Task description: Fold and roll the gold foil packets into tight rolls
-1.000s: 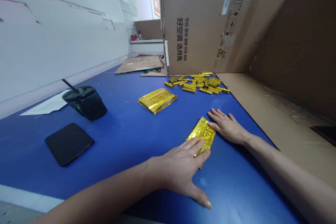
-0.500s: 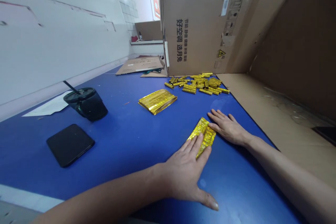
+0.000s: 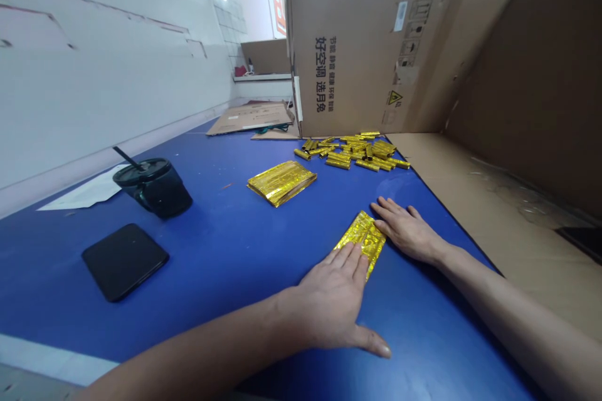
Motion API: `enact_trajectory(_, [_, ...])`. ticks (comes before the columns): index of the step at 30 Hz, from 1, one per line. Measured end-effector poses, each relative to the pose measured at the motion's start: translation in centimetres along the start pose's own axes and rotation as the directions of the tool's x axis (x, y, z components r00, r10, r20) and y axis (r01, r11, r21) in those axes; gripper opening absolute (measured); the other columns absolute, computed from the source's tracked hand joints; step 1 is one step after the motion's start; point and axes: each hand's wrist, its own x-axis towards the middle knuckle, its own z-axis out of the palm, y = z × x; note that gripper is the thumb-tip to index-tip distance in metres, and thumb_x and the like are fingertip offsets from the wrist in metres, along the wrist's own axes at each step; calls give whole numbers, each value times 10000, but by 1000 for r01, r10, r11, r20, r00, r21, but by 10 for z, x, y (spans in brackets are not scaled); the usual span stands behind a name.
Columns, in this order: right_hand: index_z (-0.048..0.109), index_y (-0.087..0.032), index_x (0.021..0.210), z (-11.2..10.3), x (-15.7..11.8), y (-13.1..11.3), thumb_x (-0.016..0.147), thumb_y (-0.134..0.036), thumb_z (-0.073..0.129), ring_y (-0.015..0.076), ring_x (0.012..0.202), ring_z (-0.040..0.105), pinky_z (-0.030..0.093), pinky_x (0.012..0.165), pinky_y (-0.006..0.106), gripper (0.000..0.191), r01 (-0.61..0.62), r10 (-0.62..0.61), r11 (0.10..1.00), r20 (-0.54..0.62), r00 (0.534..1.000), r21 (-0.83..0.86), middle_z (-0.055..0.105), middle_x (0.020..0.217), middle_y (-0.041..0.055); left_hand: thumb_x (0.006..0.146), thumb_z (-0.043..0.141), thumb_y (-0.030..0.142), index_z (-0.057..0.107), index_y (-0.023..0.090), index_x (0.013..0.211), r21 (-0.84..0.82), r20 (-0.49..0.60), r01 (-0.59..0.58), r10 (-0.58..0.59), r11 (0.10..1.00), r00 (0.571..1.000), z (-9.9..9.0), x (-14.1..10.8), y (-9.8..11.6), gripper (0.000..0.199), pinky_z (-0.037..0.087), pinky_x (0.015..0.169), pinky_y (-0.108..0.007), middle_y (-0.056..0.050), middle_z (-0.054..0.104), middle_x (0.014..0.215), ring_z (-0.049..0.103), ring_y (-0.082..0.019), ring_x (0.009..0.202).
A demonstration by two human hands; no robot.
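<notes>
A folded strip of gold foil lies on the blue tabletop, close to the table's right edge. My left hand rests flat with its fingertips on the strip's lower edge. My right hand lies flat on the far side, its fingertips against the strip's right edge. Neither hand grips anything. Farther away sit a flat stack of gold foil and a loose pile of rolled gold foil tubes.
A dark tumbler with a straw and a black phone stand to the left, with white paper beside the tumbler. A printed cardboard box panel rises behind the tubes. A cardboard sheet lies along the right edge.
My left hand has slid back toward me and now shows more of the foil strip. The strip looks narrower and more neatly folded. My right hand has barely moved.
</notes>
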Motion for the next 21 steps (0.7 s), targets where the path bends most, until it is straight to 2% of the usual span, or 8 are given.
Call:
enact_trajectory(4, [232,-164,1326,-2,-5,-16,837,-486,223,234,1266,128,163,979,504,585,76,-77,997,-106,991,-18,181,1395,108,654,323,721,131,-8,1305,11,-22,-21,21,1000,1000,1,-1,0,996,95,1020,-398,-224,102,1366,43,-313,1258])
enact_trajectory(7, [200,-181,1337,1,-5,-24,812,-557,216,240,1270,97,148,980,507,646,153,-154,988,-54,987,-18,148,1402,101,650,337,718,115,6,1309,21,-44,-26,27,999,999,3,-1,0,995,97,1020,-405,-212,73,1374,20,-311,1259])
enact_trajectory(10, [207,-174,1335,6,0,-20,806,-578,181,254,1266,107,158,967,526,666,79,-79,997,8,997,-8,167,1397,115,644,333,724,122,5,1307,16,-26,-20,20,1000,999,4,-1,-1,1001,109,1014,-421,-220,77,1370,14,-314,1259])
enact_trajectory(13, [231,-171,1328,9,6,-10,812,-570,159,259,1265,120,150,966,534,656,4,-4,1000,21,1000,-9,193,1391,114,644,333,724,128,4,1306,3,-9,-16,16,1000,1000,3,-1,-1,1000,115,1011,-430,-225,86,1368,21,-318,1258])
enact_trajectory(16, [233,-168,1327,10,9,-5,806,-581,166,258,1265,120,145,969,530,668,-3,3,1000,16,1000,0,196,1391,110,643,340,722,134,9,1308,-6,-2,-18,18,1000,1000,2,-2,-1,996,104,1016,-422,-211,72,1374,4,-316,1259])
enact_trajectory(21, [227,-172,1329,10,8,-6,804,-588,169,257,1265,122,151,965,536,672,0,0,1000,12,1000,5,198,1390,108,676,328,696,114,86,1332,-13,9,-81,81,997,997,-1,-6,1,921,34,1019,-440,-131,48,1396,-43,-293,1261])
